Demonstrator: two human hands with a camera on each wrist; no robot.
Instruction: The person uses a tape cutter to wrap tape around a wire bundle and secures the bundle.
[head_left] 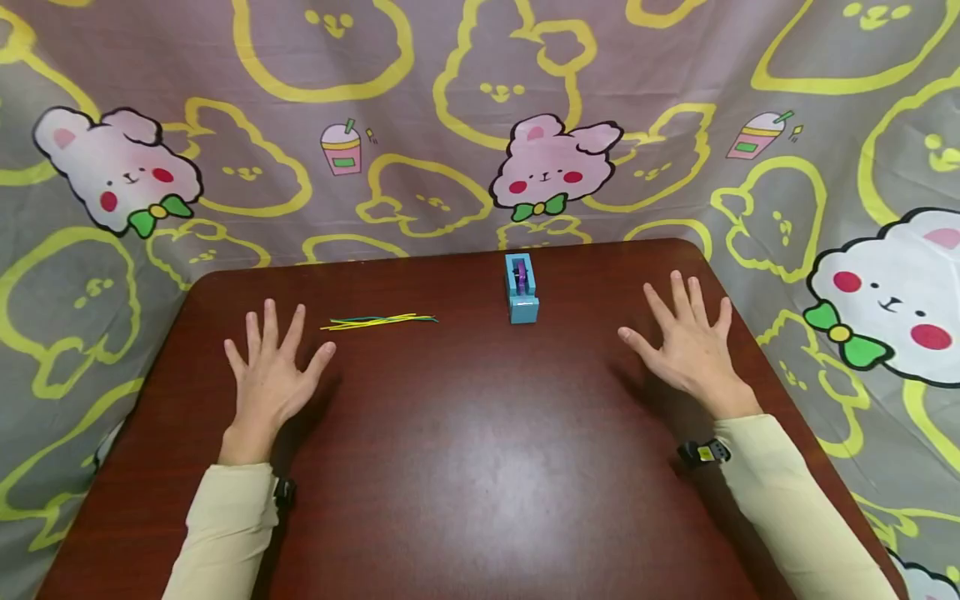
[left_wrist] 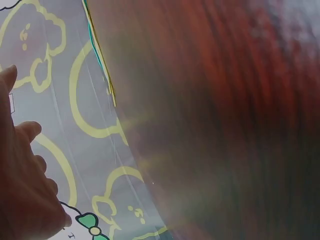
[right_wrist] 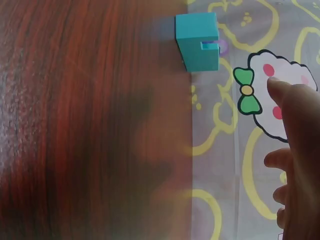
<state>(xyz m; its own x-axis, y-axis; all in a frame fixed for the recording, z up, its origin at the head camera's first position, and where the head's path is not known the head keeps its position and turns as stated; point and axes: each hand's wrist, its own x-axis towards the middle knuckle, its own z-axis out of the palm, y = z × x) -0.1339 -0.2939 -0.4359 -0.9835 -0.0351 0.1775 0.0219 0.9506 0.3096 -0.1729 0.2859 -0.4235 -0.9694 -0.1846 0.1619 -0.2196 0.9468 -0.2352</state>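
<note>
My left hand (head_left: 270, 379) is spread over the left side of the table, palm down, fingers straight and holding nothing. Just beyond its thumb, to the right, lies a small bundle of thin yellow and green strands (head_left: 378, 321), which the left wrist view also catches along the table's edge. On the right side my right hand (head_left: 690, 346) is spread the same way with nothing in it. Between the hands, nearer the right one, a blue tape dispenser (head_left: 522, 310) with a purple roll (head_left: 521, 275) stands toward the back; the right wrist view shows its blue body (right_wrist: 197, 30).
The dark brown wooden table (head_left: 465, 467) has rounded back corners. A grey curtain (head_left: 420, 125) printed with yellow outlines and white cartoon rabbits hangs behind it and along both sides. Each wrist carries a small black device (head_left: 705, 452) at the sleeve's end.
</note>
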